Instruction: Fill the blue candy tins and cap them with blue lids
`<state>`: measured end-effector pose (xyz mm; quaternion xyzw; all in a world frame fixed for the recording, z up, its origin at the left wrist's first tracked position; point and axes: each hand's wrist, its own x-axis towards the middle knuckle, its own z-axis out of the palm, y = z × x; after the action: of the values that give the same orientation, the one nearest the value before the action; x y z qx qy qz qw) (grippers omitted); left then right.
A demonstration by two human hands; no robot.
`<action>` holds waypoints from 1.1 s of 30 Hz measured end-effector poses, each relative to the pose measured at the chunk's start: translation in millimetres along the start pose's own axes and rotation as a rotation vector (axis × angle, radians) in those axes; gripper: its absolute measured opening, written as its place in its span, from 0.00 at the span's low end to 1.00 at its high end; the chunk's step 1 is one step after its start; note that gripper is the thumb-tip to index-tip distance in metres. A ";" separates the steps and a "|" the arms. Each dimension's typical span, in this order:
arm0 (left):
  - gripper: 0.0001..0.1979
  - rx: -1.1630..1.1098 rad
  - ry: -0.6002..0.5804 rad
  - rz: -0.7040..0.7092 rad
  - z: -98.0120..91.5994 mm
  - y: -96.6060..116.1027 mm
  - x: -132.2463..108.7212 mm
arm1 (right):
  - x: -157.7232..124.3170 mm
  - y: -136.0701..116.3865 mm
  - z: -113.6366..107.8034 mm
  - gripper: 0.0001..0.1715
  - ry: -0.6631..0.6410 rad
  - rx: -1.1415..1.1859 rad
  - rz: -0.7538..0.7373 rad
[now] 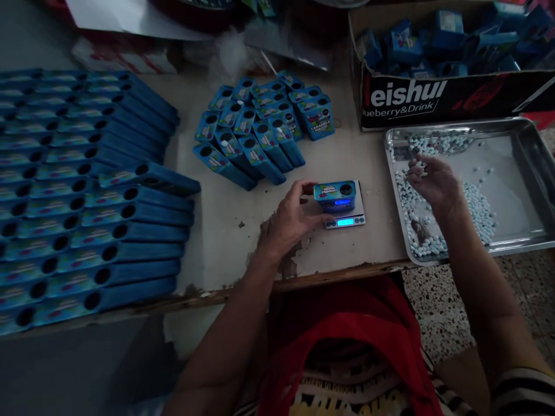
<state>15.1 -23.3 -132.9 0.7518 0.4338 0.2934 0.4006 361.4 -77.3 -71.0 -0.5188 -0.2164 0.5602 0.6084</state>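
A small blue candy box [333, 197] with a dark round hole in its top stands on a digital kitchen scale [359, 212] whose display is lit blue. My left hand [289, 218] straddles the box's left end, fingers behind it and thumb in front, near the scale's buttons. Over the left part of a shallow metal tray [515, 179], my right hand [436, 182] is turned partly palm up, with a few small pale candies [420, 167] in its curled fingers. Many more loose candies [477, 211] lie in the tray around and below that hand.
Stacked rows of blue boxes [143, 231] cover the table's left side. Several more boxes [255, 136] stand grouped behind the scale. A black carton [433, 101] full of blue boxes sits behind the tray. The worn table edge [338, 274] runs close to my body.
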 end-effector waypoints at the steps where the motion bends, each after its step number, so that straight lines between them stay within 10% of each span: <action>1: 0.42 -0.023 -0.003 -0.004 0.6 -1.3 -1.2 | -3.1 1.2 5.4 0.14 -0.027 0.014 0.036; 7: 0.38 -0.066 0.016 -0.036 -0.2 -3.3 -4.0 | -18.6 4.8 42.3 0.14 -0.169 -0.071 0.144; 14: 0.24 0.110 -0.113 0.197 6.8 44.7 23.0 | -1.9 -5.1 48.0 0.28 -0.163 -0.081 0.107; 17: 0.21 0.349 -0.060 0.212 -41.5 60.4 33.4 | 9.6 -0.8 63.1 0.28 -0.230 -0.159 0.080; 24: 0.38 0.701 0.572 0.012 -254.6 37.9 62.2 | 52.8 30.9 165.1 0.16 -0.435 -0.855 -0.415; 28: 0.32 0.729 0.331 -0.108 -313.6 -11.0 99.8 | 98.5 21.2 207.4 0.24 -0.391 -1.679 -0.711; 33: 0.23 0.696 -0.025 -0.094 -321.8 -67.2 103.6 | 141.6 2.6 228.0 0.26 -0.628 -2.189 -0.787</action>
<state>-220.0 200.9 -17.7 0.8261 0.5370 0.0999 0.1387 207.1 139.3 -34.5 -0.4997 -0.8589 -0.0422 -0.1040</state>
